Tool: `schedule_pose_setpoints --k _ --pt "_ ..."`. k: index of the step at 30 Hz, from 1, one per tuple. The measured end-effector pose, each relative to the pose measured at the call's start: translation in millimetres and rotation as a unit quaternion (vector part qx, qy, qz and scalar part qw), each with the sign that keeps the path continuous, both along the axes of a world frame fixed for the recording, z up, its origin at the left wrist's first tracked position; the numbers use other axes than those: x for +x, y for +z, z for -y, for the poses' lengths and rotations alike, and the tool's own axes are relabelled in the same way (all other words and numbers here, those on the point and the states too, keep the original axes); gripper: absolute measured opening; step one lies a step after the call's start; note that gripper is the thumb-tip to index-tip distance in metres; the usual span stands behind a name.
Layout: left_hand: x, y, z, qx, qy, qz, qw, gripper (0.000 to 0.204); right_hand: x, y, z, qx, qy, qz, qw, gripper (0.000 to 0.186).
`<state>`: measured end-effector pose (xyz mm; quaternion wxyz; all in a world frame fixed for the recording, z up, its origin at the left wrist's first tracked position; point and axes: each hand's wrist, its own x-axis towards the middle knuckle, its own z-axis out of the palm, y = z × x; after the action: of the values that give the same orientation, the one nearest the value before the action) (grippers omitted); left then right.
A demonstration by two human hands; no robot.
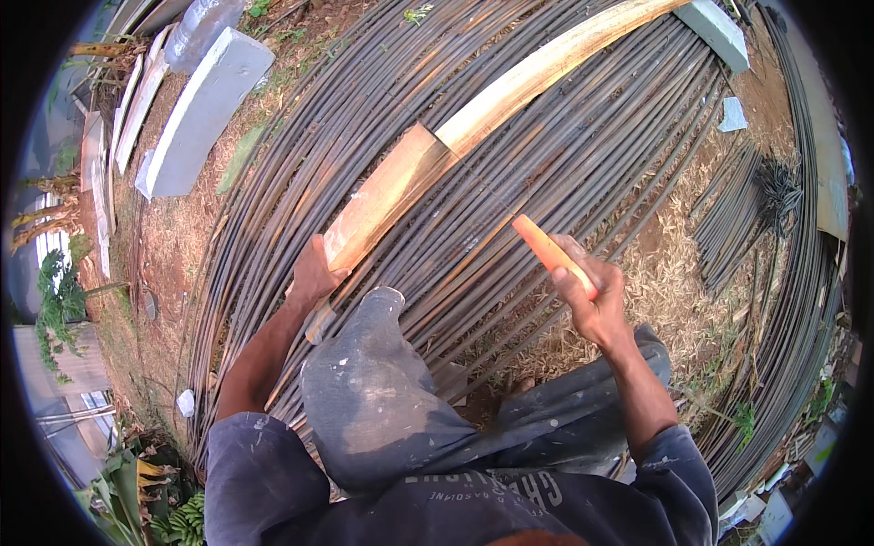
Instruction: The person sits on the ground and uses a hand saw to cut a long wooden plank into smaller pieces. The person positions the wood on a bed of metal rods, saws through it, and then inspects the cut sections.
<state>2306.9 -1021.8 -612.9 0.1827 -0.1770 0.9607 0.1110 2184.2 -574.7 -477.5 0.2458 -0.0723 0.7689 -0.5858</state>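
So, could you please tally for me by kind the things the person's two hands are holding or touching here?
Wooden plank, lying on the steel rods and steadied by the left hand: 1
Saw with orange handle, gripped in the right hand: 1
Total: 2

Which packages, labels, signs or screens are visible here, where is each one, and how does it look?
No signs or screens show.
Plastic bottle: top left on the ground, clear, lying beside a grey slab; any label is too blurred to tell.
Printed shirt: bottom centre, dark blue with faded pale lettering.
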Motion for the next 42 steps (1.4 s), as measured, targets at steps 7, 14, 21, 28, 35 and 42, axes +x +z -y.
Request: schedule_pose_setpoints --k 7,14,21,28,35,42 --pt "-2.6 2.7 1.1 -0.002 0.008 0.024 1.0 0.072 10.4 -9.6 -7.7 -0.002 0.01 -0.085 0.996 0.05" --pt "-11.1 11.8 -4.7 -0.008 -0.015 0.019 1.0 0.068 -7.3 -18.4 22.8 0.017 -0.011 -0.031 0.999 0.049" --pt "-5.0 0.9 5.1 0.011 -0.03 0.0 0.999 0.068 -7.0 -27.1 29.4 -0.001 -0.015 -0.041 0.999 0.047" --pt "-0.7 3.7 -1.0 0.01 -0.005 -0.002 1.0 0.069 11.2 1.8 -14.2 -0.062 -0.02 -0.027 0.998 0.05" --pt "-8.0 7.0 -9.4 0.022 -0.03 -0.036 0.999 0.07 -20.1 -13.9 2.4 0.013 -0.01 -0.057 0.998 0.059" --pt "10.9 -3.9 0.5 0.041 -0.073 -0.107 0.991 0.069 -15.8 -23.3 10.0 -0.027 -0.013 -0.051 0.998 0.058"
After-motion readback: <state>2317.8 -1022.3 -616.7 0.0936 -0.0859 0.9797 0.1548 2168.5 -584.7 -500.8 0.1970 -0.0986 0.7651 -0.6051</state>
